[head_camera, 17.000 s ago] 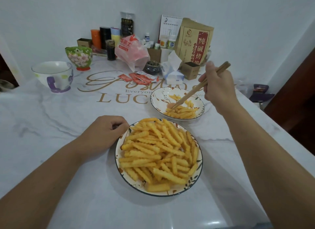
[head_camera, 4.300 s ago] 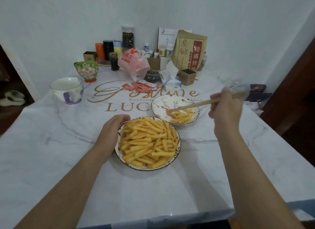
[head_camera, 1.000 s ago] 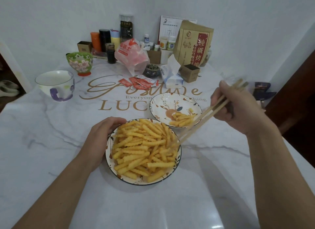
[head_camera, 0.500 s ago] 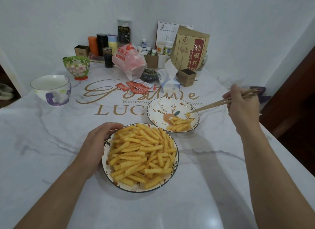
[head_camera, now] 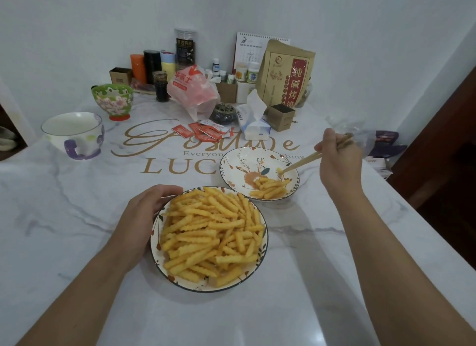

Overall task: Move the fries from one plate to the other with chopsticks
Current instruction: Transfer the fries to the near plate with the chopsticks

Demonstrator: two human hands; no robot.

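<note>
nearest me, the full plate (head_camera: 209, 286) sits on the marble table (head_camera: 64, 242), heaped with crinkle fries (head_camera: 211, 232) lying every which way, many with their long axis running left to right. my left hand (head_camera: 144, 216) rests against that plate's left rim, fingers loosely curved along the edge, holding nothing else. just beyond and to the right, touching or nearly touching the full plate, is the small plate (head_camera: 239, 162), with a little pile of fries (head_camera: 269, 188) on its near side, mostly pointing left-near to right-far. my right hand (head_camera: 337, 162) grips the chopsticks (head_camera: 306, 161), fingers curled round them; their long axis slants from upper right down to lower left, tips over the small plate pinching one small fry (head_camera: 280, 171) above the pile. farther back, gold lettering (head_camera: 164, 142) runs across the table, then ketchup sachets (head_camera: 206, 131), a mug (head_camera: 73, 134), a green bowl (head_camera: 112, 100), a tissue pack (head_camera: 252, 119) and a brown bag (head_camera: 287, 72) along the white wall (head_camera: 103, 15).
</note>
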